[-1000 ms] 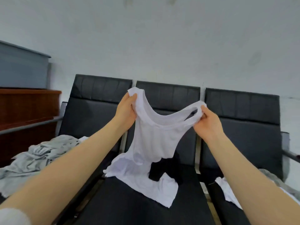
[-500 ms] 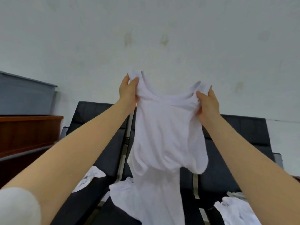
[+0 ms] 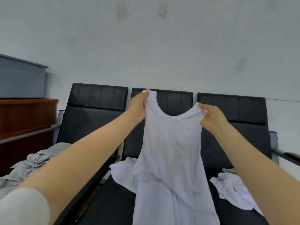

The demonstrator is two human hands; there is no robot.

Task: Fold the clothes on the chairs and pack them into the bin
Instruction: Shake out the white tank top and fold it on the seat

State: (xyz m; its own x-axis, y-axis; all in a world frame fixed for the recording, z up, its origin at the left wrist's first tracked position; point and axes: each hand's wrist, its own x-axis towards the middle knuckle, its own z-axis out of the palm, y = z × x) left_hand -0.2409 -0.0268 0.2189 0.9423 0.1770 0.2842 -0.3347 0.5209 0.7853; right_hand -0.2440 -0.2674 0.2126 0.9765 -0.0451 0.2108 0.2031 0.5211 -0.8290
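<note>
A white tank top point(image 3: 170, 151) hangs spread out in front of the middle black chair point(image 3: 172, 101). My left hand point(image 3: 138, 108) pinches its left shoulder strap and my right hand point(image 3: 212, 117) pinches the right strap, both at about backrest height. The hem drapes down onto the middle seat, over another white garment point(image 3: 123, 172). A crumpled white garment point(image 3: 233, 190) lies on the right chair's seat. Grey clothes point(image 3: 30, 164) are heaped on the left chair. No bin is clearly visible.
Three joined black chairs stand against a white wall. A wooden counter point(image 3: 27, 117) with a grey box point(image 3: 21, 78) on top stands at the left. A metal armrest point(image 3: 282, 153) sticks out at the far right.
The tank top was lifted high and shaken out, then lowered again to backrest height. It now hangs flat and longer, covering the dark item that lay on the middle seat.
</note>
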